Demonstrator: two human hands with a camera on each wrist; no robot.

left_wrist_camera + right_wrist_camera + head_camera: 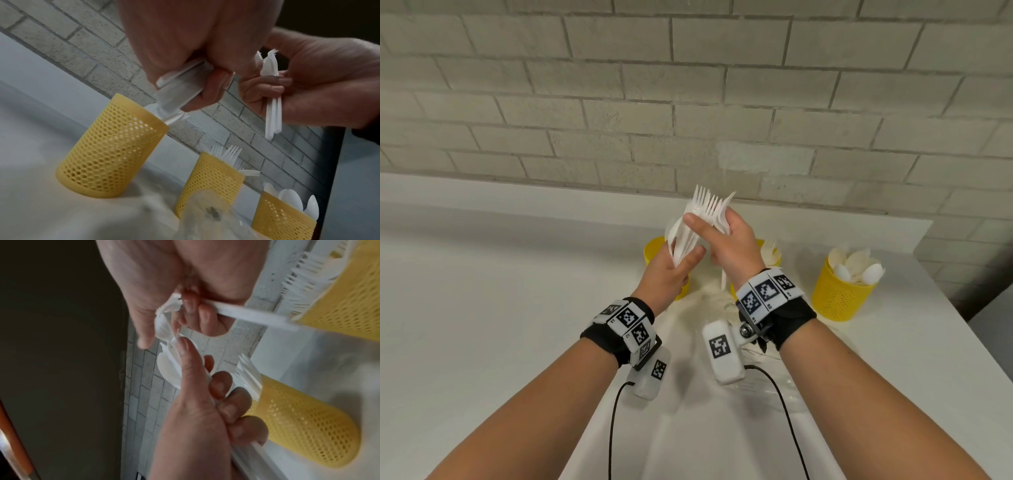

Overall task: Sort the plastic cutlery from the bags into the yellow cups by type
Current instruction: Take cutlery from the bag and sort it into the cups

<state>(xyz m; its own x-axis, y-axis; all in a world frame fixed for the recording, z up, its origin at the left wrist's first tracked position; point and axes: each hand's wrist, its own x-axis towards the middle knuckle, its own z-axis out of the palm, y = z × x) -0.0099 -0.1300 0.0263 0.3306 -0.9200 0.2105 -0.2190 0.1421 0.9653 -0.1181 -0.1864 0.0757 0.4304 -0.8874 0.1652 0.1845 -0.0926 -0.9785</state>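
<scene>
Both hands are raised above the white table [500, 308]. My left hand [671, 270] grips a bundle of white plastic cutlery [685, 240] by the handles; the right wrist view shows spoon bowls [168, 368] and fork tines [248, 369] in it. My right hand [726, 240] pinches a few forks [710, 205] near the tines, their handles [272, 113] hanging below its fingers. Three yellow mesh cups stand behind: the left cup [654, 253] partly hidden by my left hand, the middle cup [770, 262] with forks, the right cup [842, 294] with spoons.
Clear plastic bags [767, 373] lie crumpled on the table under my wrists. A grey brick wall [688, 102] runs along the back edge. The table ends at the right, just past the spoon cup.
</scene>
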